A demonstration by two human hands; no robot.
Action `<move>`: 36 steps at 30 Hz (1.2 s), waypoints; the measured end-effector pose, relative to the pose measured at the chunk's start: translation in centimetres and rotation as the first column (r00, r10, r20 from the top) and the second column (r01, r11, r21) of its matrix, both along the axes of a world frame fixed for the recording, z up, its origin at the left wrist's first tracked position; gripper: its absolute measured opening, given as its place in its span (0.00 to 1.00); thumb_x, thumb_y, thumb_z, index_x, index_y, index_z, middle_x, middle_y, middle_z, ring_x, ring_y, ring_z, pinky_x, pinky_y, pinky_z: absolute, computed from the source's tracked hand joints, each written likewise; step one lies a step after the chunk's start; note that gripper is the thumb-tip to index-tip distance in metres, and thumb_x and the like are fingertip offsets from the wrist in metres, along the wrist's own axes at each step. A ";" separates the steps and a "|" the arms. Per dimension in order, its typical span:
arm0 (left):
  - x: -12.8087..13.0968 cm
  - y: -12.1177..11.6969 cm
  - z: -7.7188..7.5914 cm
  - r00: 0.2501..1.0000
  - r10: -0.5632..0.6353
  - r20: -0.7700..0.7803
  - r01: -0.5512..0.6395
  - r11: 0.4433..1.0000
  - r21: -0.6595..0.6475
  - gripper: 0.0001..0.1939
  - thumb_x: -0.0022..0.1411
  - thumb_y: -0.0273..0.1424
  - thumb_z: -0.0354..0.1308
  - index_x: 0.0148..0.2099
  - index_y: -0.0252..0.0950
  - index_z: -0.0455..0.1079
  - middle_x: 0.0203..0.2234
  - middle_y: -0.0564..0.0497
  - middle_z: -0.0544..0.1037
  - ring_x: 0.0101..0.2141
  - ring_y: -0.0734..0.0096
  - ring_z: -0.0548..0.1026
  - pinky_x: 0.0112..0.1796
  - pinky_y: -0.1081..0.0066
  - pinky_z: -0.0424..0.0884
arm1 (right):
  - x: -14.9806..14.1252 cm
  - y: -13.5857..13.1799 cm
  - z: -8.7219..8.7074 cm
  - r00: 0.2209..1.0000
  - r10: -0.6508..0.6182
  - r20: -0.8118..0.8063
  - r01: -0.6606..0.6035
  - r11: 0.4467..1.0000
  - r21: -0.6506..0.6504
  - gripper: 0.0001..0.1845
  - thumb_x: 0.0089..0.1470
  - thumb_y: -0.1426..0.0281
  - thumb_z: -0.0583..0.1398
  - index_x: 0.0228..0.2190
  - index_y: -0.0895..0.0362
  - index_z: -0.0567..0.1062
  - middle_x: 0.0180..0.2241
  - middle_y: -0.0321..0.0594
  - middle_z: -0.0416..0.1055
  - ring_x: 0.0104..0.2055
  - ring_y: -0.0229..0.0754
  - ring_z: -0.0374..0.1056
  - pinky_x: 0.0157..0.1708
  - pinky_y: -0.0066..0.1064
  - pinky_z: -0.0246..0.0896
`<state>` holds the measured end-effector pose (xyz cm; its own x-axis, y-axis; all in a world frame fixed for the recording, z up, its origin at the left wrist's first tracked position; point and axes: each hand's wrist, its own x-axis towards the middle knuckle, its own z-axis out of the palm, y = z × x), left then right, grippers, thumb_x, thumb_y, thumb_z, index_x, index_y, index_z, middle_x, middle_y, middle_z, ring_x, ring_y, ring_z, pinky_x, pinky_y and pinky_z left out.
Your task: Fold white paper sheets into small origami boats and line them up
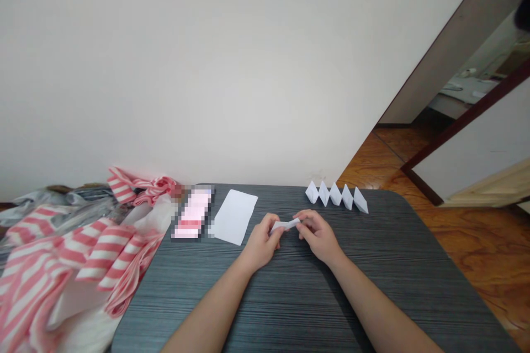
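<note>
Between my two hands, above the middle of the table, is a small folded piece of white paper (285,225). My left hand (263,240) pinches its left end, thumb in front and fingers behind. The right end is gripped by my right hand (318,236), with thumb and fingertips closed on it. The paper bends slightly upward on the right. To the left of my left hand lies a flat stack or sheet of white paper (235,216). Behind my right hand, several folded white paper pieces (336,195) stand in a row near the far edge.
The dark wood-grain table (290,303) meets a white wall (232,66). A blurred pink-screened phone-like item (193,214) lies at its left. Red-and-white striped cloth (95,248) is heaped beside the left edge. Wooden floor (467,220) and a doorway lie right.
</note>
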<state>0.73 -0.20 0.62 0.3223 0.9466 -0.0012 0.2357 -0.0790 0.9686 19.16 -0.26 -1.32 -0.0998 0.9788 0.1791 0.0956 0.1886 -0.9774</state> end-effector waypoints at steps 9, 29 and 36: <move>-0.1 -0.1 0.1 0.999 -0.027 -0.021 0.027 1.000 0.003 0.10 0.63 0.38 0.46 0.39 0.37 0.59 0.17 0.58 0.66 0.19 0.77 0.66 0.22 0.78 0.59 | 0.3 0.2 -0.3 0.998 0.045 -0.038 -0.043 0.998 0.044 0.04 0.52 0.68 0.59 0.32 0.55 0.69 0.39 0.41 0.67 0.26 0.34 0.65 0.23 0.28 0.63; -0.1 0.2 1.3 0.987 -0.114 -0.111 0.138 0.962 0.237 0.10 0.61 0.31 0.50 0.38 0.36 0.72 0.36 0.49 0.76 0.38 0.70 0.71 0.41 0.72 0.64 | 0.5 0.1 0.6 0.967 0.059 0.246 -0.095 0.986 0.135 0.06 0.54 0.69 0.57 0.29 0.56 0.75 0.34 0.41 0.68 0.27 0.36 0.64 0.26 0.28 0.61; -0.4 0.1 1.2 0.981 -0.080 -0.178 0.102 0.988 0.119 0.16 0.62 0.39 0.48 0.34 0.34 0.72 0.23 0.51 0.73 0.26 0.74 0.69 0.28 0.76 0.63 | 0.1 0.0 0.2 0.979 0.073 0.191 -0.087 0.994 0.069 0.06 0.56 0.69 0.55 0.34 0.56 0.72 0.33 0.40 0.68 0.24 0.35 0.65 0.25 0.28 0.62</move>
<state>0.30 -0.06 1.83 0.4128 0.9092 0.0537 0.3842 -0.2273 0.8948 19.31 -0.28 -1.09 -0.2162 0.9503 0.2241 0.2574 0.2769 -0.9258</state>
